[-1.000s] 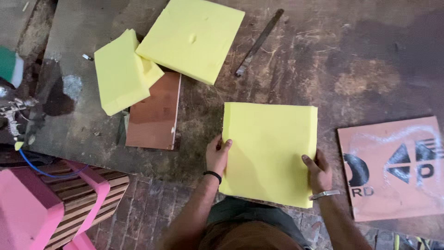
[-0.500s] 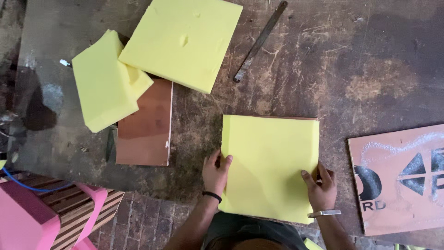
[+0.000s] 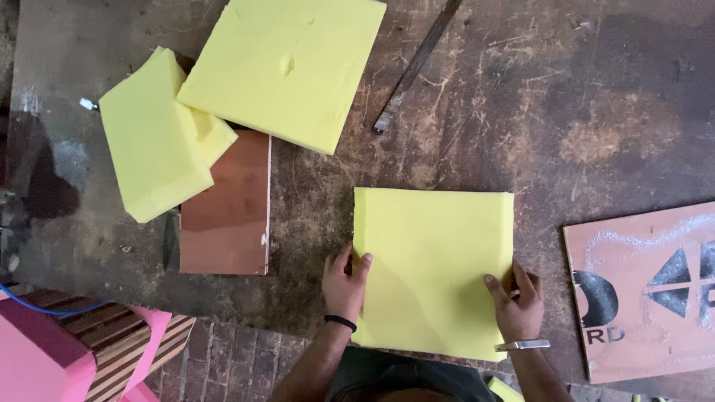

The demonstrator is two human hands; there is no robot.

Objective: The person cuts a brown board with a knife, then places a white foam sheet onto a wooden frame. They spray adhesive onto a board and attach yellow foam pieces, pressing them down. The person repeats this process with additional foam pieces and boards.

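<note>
A square yellow foam sheet [image 3: 432,272] is laid flat at the near edge of the worn surface [image 3: 566,112], apparently steadied from both sides. The left hand [image 3: 344,283] is set on its left edge, fingers [image 3: 359,268] curled over and pressed onto the foam; the right hand [image 3: 518,301] grips the right edge, thumb on top, remaining fingers tucked at the edge, not clearly seen. Well apart to the left, two more foam pieces [image 3: 223,97] overlap a brown board [image 3: 227,212]. A metal bar [image 3: 417,63] lies beyond; a printed board [image 3: 648,290] sits just right. Nothing crowds the sheet.
</note>
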